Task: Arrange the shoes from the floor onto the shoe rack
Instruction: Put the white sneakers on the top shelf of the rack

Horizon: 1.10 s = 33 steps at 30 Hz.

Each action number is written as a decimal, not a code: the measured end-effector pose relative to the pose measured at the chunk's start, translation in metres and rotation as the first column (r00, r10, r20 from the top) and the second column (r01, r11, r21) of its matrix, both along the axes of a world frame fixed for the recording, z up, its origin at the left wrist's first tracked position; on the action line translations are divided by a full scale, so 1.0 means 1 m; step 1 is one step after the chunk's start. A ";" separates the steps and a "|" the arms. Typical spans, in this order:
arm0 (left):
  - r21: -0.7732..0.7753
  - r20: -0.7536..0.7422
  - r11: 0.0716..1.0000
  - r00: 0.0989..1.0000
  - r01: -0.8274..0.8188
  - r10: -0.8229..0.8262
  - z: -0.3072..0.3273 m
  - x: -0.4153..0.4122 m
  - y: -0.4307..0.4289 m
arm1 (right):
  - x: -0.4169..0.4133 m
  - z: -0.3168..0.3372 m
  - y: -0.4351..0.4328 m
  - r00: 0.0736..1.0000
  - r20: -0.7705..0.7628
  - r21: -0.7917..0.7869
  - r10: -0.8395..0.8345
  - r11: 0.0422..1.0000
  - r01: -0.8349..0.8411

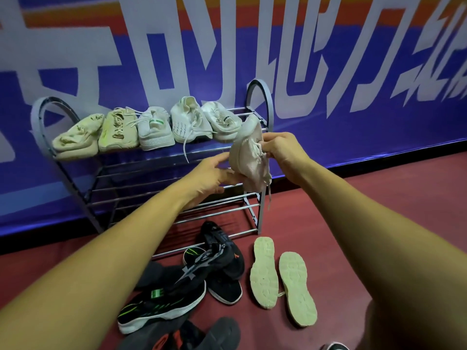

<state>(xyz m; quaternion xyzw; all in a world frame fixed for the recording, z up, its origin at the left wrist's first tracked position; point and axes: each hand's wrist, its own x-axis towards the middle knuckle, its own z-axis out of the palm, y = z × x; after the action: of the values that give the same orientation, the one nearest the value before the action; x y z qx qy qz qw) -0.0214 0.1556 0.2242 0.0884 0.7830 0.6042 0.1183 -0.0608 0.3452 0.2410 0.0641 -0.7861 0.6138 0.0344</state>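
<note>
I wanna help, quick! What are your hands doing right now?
Left hand: grips the pale shoe.
Right hand: pinches the same shoe at its laces.

Only parts of a person show: a bare left forearm (113,248) and a bare right forearm (366,210), both uncovered from the picture's lower edge to the wrist, ending in a bare left hand (212,178) and right hand (283,150), with what seems a bare knee (404,324) at lower right.
</note>
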 end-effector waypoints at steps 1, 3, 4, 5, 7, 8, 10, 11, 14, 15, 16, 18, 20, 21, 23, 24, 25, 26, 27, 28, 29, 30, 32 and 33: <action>0.038 0.048 0.999 0.999 -0.004 0.002 0.002 0.001 0.000 | -0.001 0.001 -0.001 0.999 -0.032 0.038 -0.012 0.999 0.014; 0.116 0.133 0.992 0.990 -0.051 0.035 0.005 0.000 -0.004 | -0.001 0.005 -0.005 0.994 -0.102 0.121 -0.046 0.991 0.058; 0.156 0.176 0.985 0.983 -0.079 0.051 0.006 -0.002 -0.007 | 0.001 0.007 -0.008 0.985 -0.160 0.173 -0.057 0.981 0.085; 0.187 0.202 0.977 0.977 -0.105 0.067 0.006 -0.005 -0.009 | 0.001 0.009 -0.011 0.974 -0.220 0.224 -0.058 0.969 0.109; 0.176 0.155 0.973 0.981 -0.147 0.120 0.010 -0.009 -0.012 | 0.001 0.014 -0.016 0.952 -0.302 0.309 -0.059 0.938 0.156; 0.168 0.111 0.969 0.981 -0.179 0.162 0.013 -0.012 -0.013 | 0.001 0.016 -0.018 0.944 -0.325 0.339 -0.063 0.924 0.178; 0.211 0.048 0.947 0.970 -0.243 0.238 0.022 -0.015 -0.017 | -0.002 0.018 -0.020 0.934 -0.352 0.404 -0.054 0.892 0.204; 0.234 0.034 0.943 0.972 -0.236 0.235 0.028 -0.016 -0.020 | -0.003 0.018 -0.020 0.932 -0.360 0.440 -0.042 0.873 0.210; 0.154 0.004 0.978 0.990 -0.143 0.144 0.040 -0.013 -0.026 | -0.004 0.012 -0.023 0.929 -0.366 0.507 -0.047 0.827 0.242; 0.082 -0.010 0.989 0.992 -0.122 0.123 0.042 -0.011 -0.026 | -0.006 0.010 -0.024 0.931 -0.361 0.513 -0.056 0.821 0.249; 0.013 -0.031 0.993 0.993 -0.115 0.115 0.042 -0.010 -0.025 | -0.008 0.007 -0.026 0.934 -0.353 0.520 -0.056 0.818 0.245; -0.089 -0.078 0.989 0.991 -0.119 0.112 0.039 -0.008 -0.024 | -0.011 0.002 -0.030 0.935 -0.352 0.536 -0.040 0.811 0.236; -0.134 -0.131 0.975 0.978 -0.178 0.160 0.035 -0.009 -0.022 | -0.014 -0.002 -0.035 0.934 -0.355 0.497 -0.051 0.836 0.234; -0.124 -0.161 0.969 0.968 -0.214 0.193 0.033 -0.010 -0.021 | -0.014 -0.003 -0.037 0.935 -0.350 0.460 -0.061 0.858 0.228; -0.040 -0.181 0.960 0.947 -0.276 0.265 0.029 -0.011 -0.022 | -0.014 -0.003 -0.039 0.931 -0.354 0.401 -0.090 0.885 0.238; 0.004 -0.171 0.954 0.940 -0.299 0.295 0.028 -0.013 -0.023 | -0.014 -0.002 -0.040 0.924 -0.363 0.367 -0.117 0.894 0.258; 0.029 -0.157 0.949 0.936 -0.315 0.316 0.027 -0.014 -0.024 | -0.013 0.000 -0.039 0.912 -0.378 0.314 -0.158 0.905 0.287; 0.050 -0.145 0.944 0.932 -0.328 0.331 0.027 -0.015 -0.025 | -0.014 0.001 -0.037 0.895 -0.397 0.256 -0.205 0.911 0.322; 0.085 -0.128 0.937 0.929 -0.338 0.347 0.027 -0.016 -0.026 | -0.014 0.002 -0.035 0.875 -0.413 0.208 -0.255 0.908 0.363; 0.141 -0.108 0.926 0.924 -0.350 0.366 0.028 -0.017 -0.025 | -0.014 0.003 -0.033 0.856 -0.420 0.175 -0.302 0.898 0.403; 0.206 -0.083 0.909 0.919 -0.363 0.386 0.028 -0.019 -0.025 | -0.014 0.003 -0.031 0.843 -0.412 0.152 -0.346 0.886 0.438; 0.268 -0.056 0.888 0.914 -0.373 0.401 0.028 -0.021 -0.023 | -0.014 0.003 -0.029 0.838 -0.393 0.127 -0.380 0.880 0.459; 0.367 0.003 0.848 0.912 -0.382 0.410 0.029 -0.024 -0.018 | -0.012 0.003 -0.029 0.864 -0.292 0.060 -0.411 0.893 0.445; 0.412 0.025 0.830 0.915 -0.377 0.403 0.030 -0.026 -0.014 | -0.012 0.004 -0.029 0.889 -0.225 0.010 -0.400 0.911 0.412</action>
<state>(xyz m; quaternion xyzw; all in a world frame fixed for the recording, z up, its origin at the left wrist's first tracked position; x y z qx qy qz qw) -0.0478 0.1414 0.2538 -0.0314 0.6443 0.7622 -0.0530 -0.0725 0.3162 0.2446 -0.0338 -0.7908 0.5595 0.2460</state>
